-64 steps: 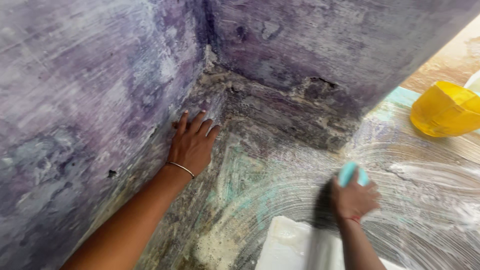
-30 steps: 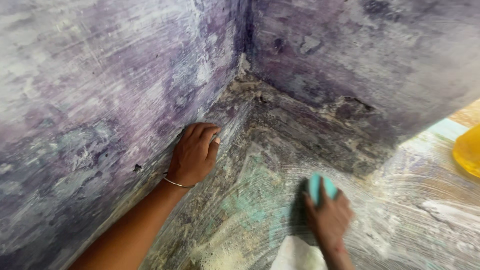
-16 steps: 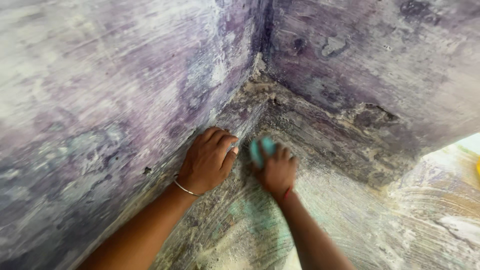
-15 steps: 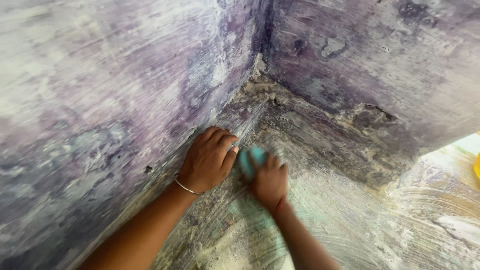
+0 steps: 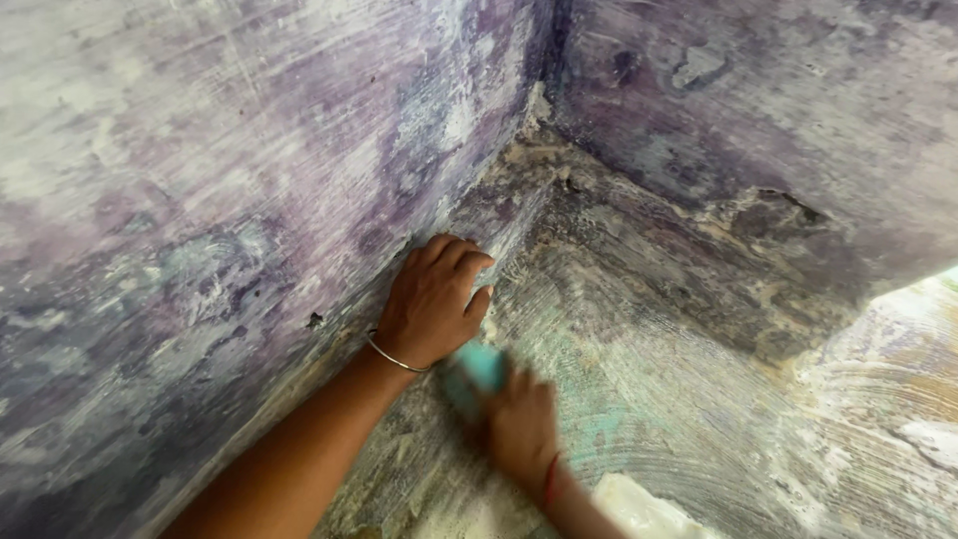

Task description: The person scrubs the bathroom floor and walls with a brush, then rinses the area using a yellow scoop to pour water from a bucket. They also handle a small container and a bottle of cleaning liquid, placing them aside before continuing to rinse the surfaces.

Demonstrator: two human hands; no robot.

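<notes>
My left hand [image 5: 434, 299], with a thin metal bangle at the wrist, rests with curled fingers against the base of the stained purple wall [image 5: 220, 180] near the corner. It holds nothing. Just below and to its right, my right hand [image 5: 519, 424] is closed on a teal scrubbing brush [image 5: 477, 366] pressed to the wet, soapy floor [image 5: 679, 399]. That hand is blurred with motion and has a red thread at the wrist. The brush's bristles are hidden under the hand.
Two worn purple walls meet in a grimy corner [image 5: 544, 150] with cracked, flaking plaster along their base [image 5: 768, 215]. White soap foam [image 5: 649, 509] lies on the floor at the bottom. A brighter, sunlit patch of floor [image 5: 908, 329] opens at the right.
My right hand has drawn the teal brush back from the corner, down and toward me along the floor. My left hand stays on the wall. The view has shifted slightly.
</notes>
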